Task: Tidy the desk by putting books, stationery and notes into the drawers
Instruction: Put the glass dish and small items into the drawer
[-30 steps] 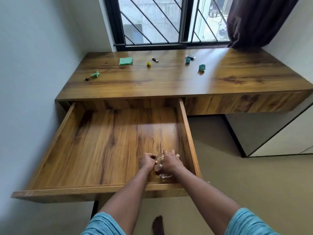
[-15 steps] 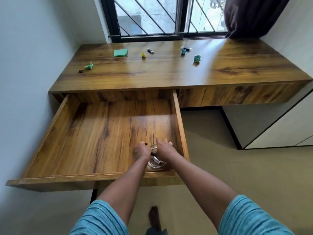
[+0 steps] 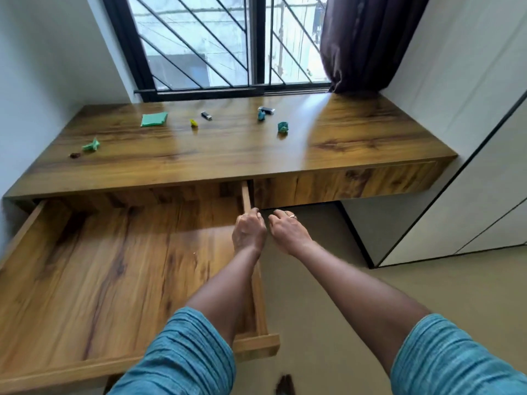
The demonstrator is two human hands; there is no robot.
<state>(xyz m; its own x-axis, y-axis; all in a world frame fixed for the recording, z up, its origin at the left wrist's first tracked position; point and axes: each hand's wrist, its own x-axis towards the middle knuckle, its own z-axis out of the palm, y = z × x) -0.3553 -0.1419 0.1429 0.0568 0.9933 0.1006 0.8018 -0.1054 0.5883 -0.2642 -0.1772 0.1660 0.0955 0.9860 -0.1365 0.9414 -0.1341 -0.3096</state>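
Hands meet mid-frame: our left hand (image 3: 248,232) curls over the drawer (image 3: 114,266) side rail, our right hand (image 3: 288,230) loosely curled beside it; grips unclear.

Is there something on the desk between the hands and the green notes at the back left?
Nothing visible blocks them. Both the left hand and right hand hover near the open drawer; bare desktop lies before the green notes.

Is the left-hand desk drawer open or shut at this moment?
Open. The drawer is pulled far out from under the desk top, its wooden floor exposed; the drawer front on the right sits flush, shut.
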